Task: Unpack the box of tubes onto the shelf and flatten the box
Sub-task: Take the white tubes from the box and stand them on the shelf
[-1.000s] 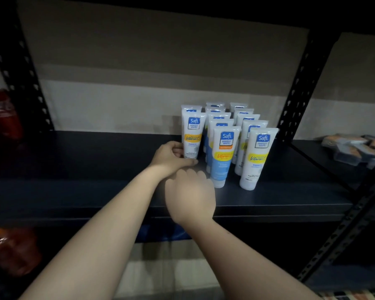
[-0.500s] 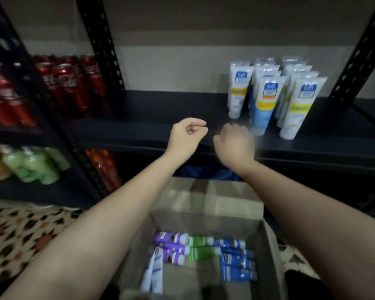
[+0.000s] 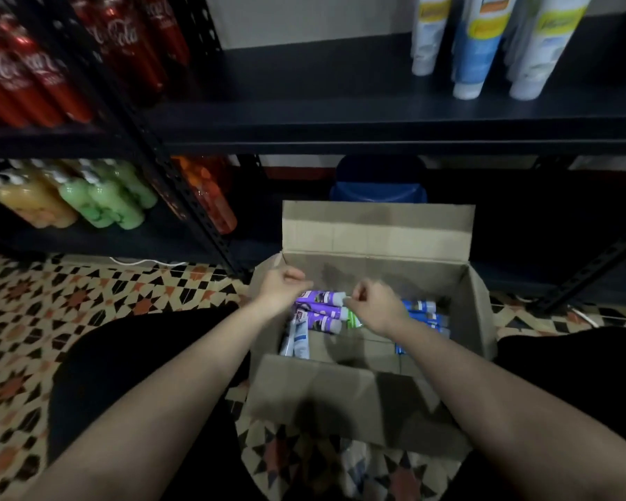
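An open cardboard box [image 3: 479, 312] sits on the floor between my knees, below the dark shelf [image 3: 304, 113]. Inside lie purple tubes [image 3: 320, 297], blue tubes [image 3: 421, 309] and white-blue tubes [image 3: 297, 338]. My left hand [image 3: 281, 288] hovers with curled fingers over the box's left side, holding nothing. My right hand [image 3: 374, 306] is curled too, its fingertips at the cap of the top purple tube; blur hides whether they pinch it. Several white and blue tubes [image 3: 477, 41] stand upright on the shelf at the upper right.
Red cola bottles [image 3: 33, 77] fill the upper left shelf, with yellow and green bottles [image 3: 105, 200] and an orange bottle [image 3: 212, 200] below. A perforated black post [image 3: 167, 157] divides the racks. A blue tub [image 3: 378, 188] sits behind the box. Patterned floor tiles [image 3: 87, 294] lie left.
My view tilted down from the shelf to the box. Both hands left the standing tubes, drew back off the shelf and dropped into the open box.
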